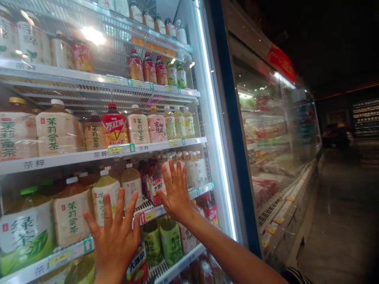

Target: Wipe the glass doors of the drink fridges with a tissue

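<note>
Fridge front: work at the glass [93, 35] appears under way, not finished.
Right hand [177, 197] is raised to the glass, fingers extended and slightly parted, thumb out to the side; a pale wad [168, 165], probably cloth or tissue, lies beneath them, flattened rather than visibly pinched. Left hand [116, 238], lower, has its fingers spread wide and nothing seen in them; whether it touches the glass cannot be told. Treated and untreated areas cannot be told apart: reflections cross the upper glass, and no boundary shows. Bottles [72, 213] stand on the shelves [68, 159] behind; neither hand holds one. Remaining extent not determinable; completion, in judgement, not yet reached.
</note>
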A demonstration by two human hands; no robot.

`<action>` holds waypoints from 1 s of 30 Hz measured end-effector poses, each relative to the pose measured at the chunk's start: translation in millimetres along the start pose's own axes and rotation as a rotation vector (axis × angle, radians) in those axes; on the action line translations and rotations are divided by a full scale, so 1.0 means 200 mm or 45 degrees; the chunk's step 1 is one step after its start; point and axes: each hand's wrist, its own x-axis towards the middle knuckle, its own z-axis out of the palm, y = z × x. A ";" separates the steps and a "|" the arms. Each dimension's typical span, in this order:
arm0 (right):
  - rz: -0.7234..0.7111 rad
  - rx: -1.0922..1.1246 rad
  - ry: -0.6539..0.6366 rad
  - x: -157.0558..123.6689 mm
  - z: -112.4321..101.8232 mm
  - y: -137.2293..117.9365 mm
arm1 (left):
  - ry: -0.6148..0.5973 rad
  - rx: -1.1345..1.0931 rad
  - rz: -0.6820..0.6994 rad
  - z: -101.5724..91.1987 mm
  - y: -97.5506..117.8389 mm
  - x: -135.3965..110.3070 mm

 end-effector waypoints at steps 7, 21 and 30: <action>-0.067 0.072 -0.024 -0.15 0.01 0.00 | 0.000 0.067 0.020 -0.01 0.01 0.00; -0.021 0.113 0.019 -0.07 0.01 -0.02 | 0.016 0.049 0.008 0.00 0.01 0.00; -0.081 0.146 0.011 -0.21 0.04 -0.15 | -0.007 0.072 0.009 0.00 0.01 0.00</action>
